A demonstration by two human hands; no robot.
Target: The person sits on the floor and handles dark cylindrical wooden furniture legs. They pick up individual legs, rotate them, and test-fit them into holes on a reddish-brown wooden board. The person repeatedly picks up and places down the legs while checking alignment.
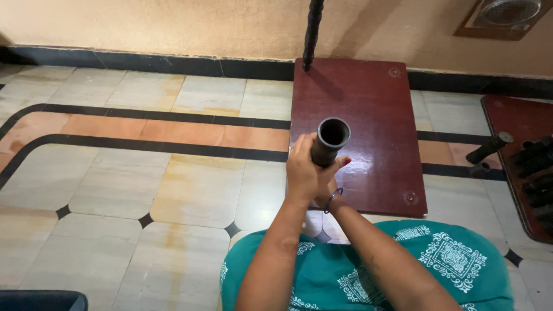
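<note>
**A:** From the head camera, both your hands are wrapped around the dark hollow tube (329, 141), which stands roughly upright with its open mouth facing up at you, over the near left part of the dark red board (368, 103) on the floor. Your left hand (304, 170) has its fingers curled shut around the tube's shaft; your right hand (335, 173) sits mostly behind it, fingertips showing on the far side, so it looks closed on the tube too.

**B:** How do I hold it well?

**A:** Keep the tube plumb and both grips firm and low, as they are, so the mouth stays unobstructed. I can't see the tube's lower end, so I can't tell whether it touches the board; feel for that instead of trusting your eyes.

**B:** Anything nearby to mind?

**A:** A twisted dark rod (313, 31) rises at the board's far edge, well apart from your hands. More dark tube pieces (533, 167) lie on a second board (512, 118) to your right.
</note>
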